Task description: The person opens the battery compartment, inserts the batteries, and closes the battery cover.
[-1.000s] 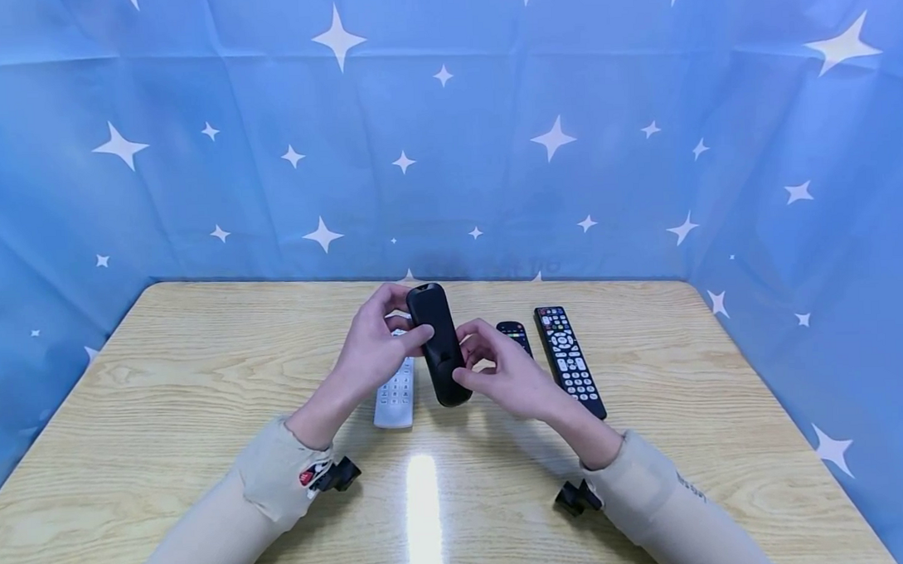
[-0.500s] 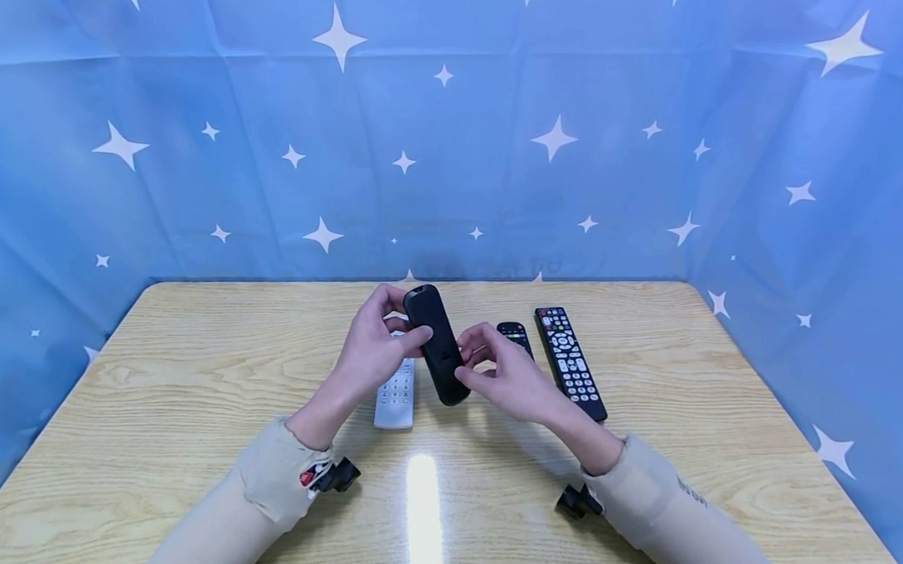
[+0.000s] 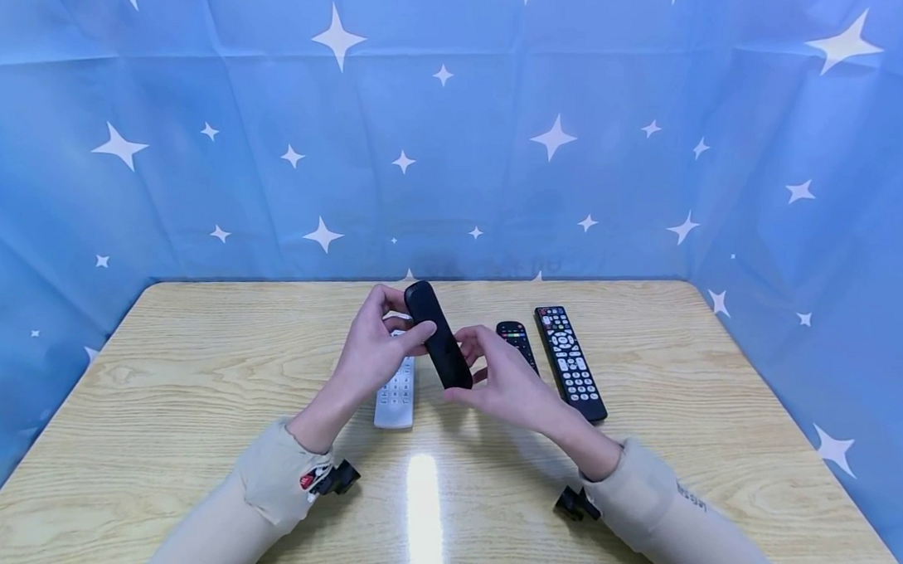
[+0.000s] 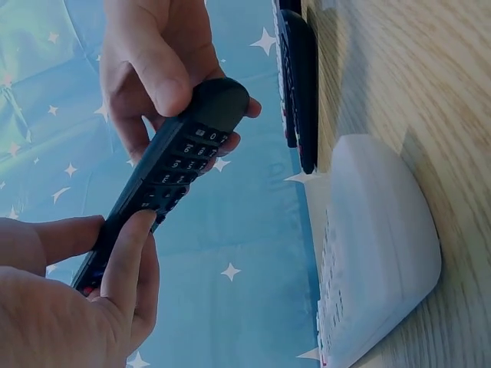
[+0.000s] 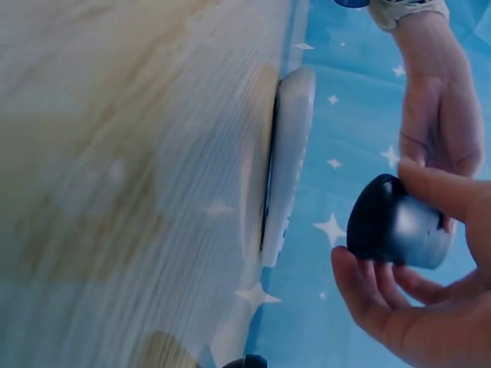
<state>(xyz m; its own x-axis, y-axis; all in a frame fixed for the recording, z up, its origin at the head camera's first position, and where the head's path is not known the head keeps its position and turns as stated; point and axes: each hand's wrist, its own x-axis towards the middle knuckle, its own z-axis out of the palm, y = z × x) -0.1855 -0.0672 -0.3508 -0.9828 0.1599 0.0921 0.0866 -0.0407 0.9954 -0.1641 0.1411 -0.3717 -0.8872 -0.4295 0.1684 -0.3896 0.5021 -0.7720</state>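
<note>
A black remote control [image 3: 445,349] is held tilted above the table, its plain back toward the head camera. My left hand [image 3: 375,343] grips its upper part, thumb across the back and fingers round the far side. At the lower end, my right hand [image 3: 509,384] holds it between thumb and fingers. In the left wrist view, the number buttons of the black remote [image 4: 188,161] face away from the head camera. Below my left hand lies a white remote control [image 3: 394,400], partly covered. A smaller black remote control [image 3: 515,334] lies behind my right hand, its lower part hidden.
A long black remote control [image 3: 570,361] with white buttons lies to the right on the wooden table [image 3: 201,390]. Blue cloth with white stars [image 3: 447,149] hangs behind and beside the table. A bright light reflection [image 3: 424,515] shows near the front.
The held remote has tilted so its back appears narrower and its lower end sits higher. My right thumb has slid from its back down to the lower end. My left grip looks unchanged.
</note>
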